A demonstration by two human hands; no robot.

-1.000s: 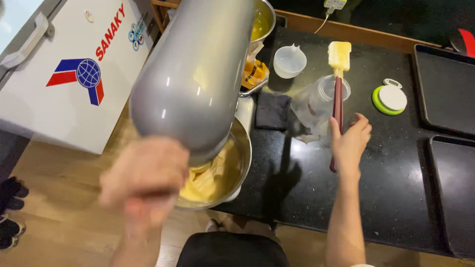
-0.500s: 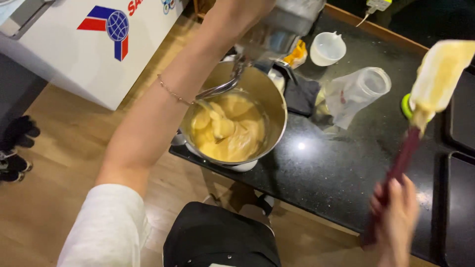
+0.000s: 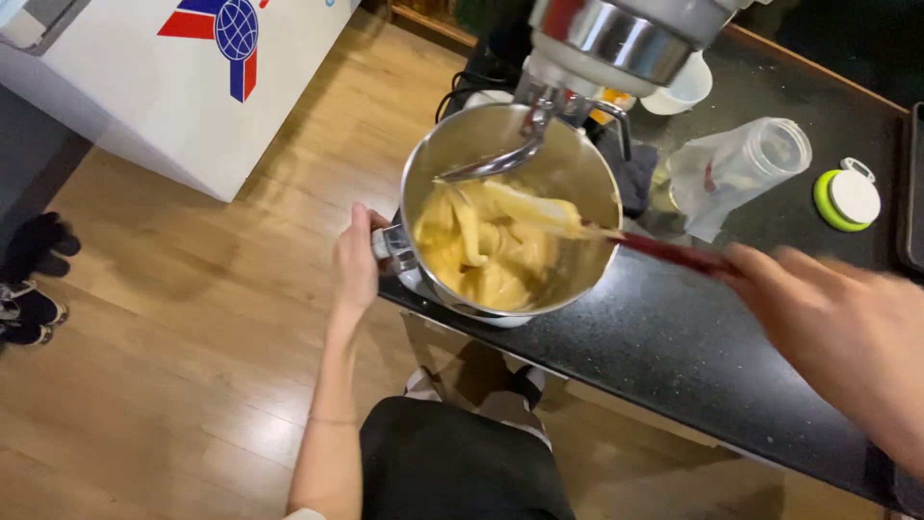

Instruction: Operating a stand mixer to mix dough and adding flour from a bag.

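A steel mixer bowl (image 3: 587, 173) sits at the near edge of a black counter (image 3: 731, 356), holding pale yellow dough (image 3: 481, 250). The raised mixer head (image 3: 626, 34) and its beater (image 3: 500, 159) hang over the bowl. My left hand (image 3: 356, 260) grips the bowl's handle on its left side. My right hand (image 3: 847, 332), blurred, holds a spatula by its red handle (image 3: 674, 253); the cream blade (image 3: 539, 210) lies inside the bowl against the dough.
A clear plastic jar (image 3: 736, 169) lies on its side behind the bowl, with a green and white lid (image 3: 849, 199) to its right. A small white cup (image 3: 681, 91) stands further back. A white chest freezer (image 3: 192, 87) stands on the wooden floor at left.
My left hand came down from the mixer head to the bowl's handle. My right hand brought the spatula from up in the air down into the bowl.
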